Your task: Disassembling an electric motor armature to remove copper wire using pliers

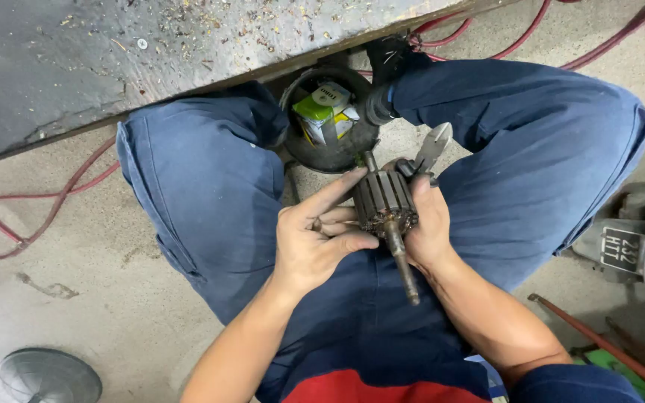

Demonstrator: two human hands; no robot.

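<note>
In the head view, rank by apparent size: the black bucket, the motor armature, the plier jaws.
1. Black bucket, though legs hide part of it.
2. Motor armature, shaft included; it sits nearer the camera, so the gap is unsure.
3. Plier jaws, clearly smallest.

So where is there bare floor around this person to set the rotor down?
Bare concrete floor lies on the left, between the red hose, the left knee and the round metal disc. The right is crowded with tools, and the black bucket fills the gap between the knees.
</note>
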